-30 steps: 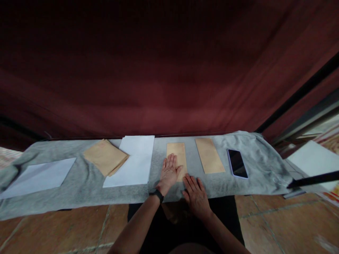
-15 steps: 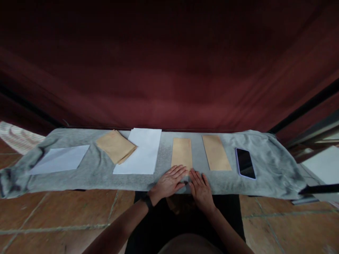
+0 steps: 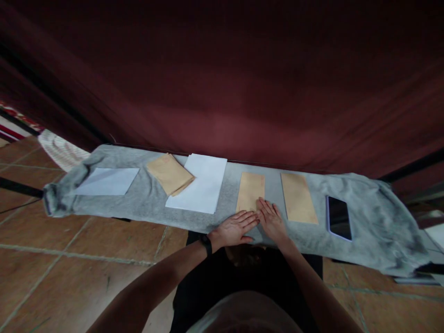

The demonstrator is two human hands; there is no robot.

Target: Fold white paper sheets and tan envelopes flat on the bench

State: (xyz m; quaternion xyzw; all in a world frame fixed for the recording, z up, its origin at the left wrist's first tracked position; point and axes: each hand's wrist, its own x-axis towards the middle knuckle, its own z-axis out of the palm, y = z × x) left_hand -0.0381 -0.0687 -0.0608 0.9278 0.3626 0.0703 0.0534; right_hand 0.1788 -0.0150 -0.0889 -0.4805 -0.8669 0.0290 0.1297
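The left hand and right hand lie flat, fingers out straight, on the near end of the brown envelope, maybe to press it smooth. It sits on grey cloth, between white paper and another envelope.

A phone lies on grey cloth above floor tiles.

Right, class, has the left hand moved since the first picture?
Yes: the left hand has drawn back from the middle of the envelope beneath it to its near end, closer to the near edge of the grey cloth.
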